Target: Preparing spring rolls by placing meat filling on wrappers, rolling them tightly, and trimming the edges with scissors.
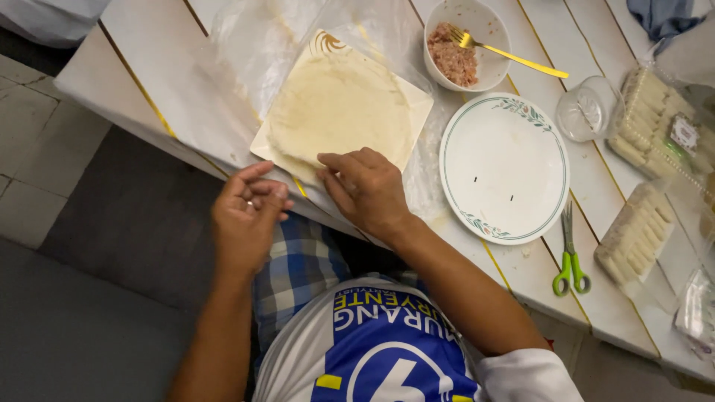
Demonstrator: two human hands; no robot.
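White slatted table [536, 275]: right hand [365, 186] fingers flat on round wrapper stack [339, 108]; left hand [246, 212] loosely curled, empty; clear rectangular packs [655, 119] at far right.

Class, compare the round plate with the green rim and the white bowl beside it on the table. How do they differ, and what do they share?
The plate is flat and wide; the bowl is deep and narrower. The plate holds no food, only a few tiny dark specks; the bowl holds pinkish minced filling with a gold fork resting in it. The plate has a green line and leaf pattern round its rim; the bowl looks plain. Both are white, round, and stand on the white table.
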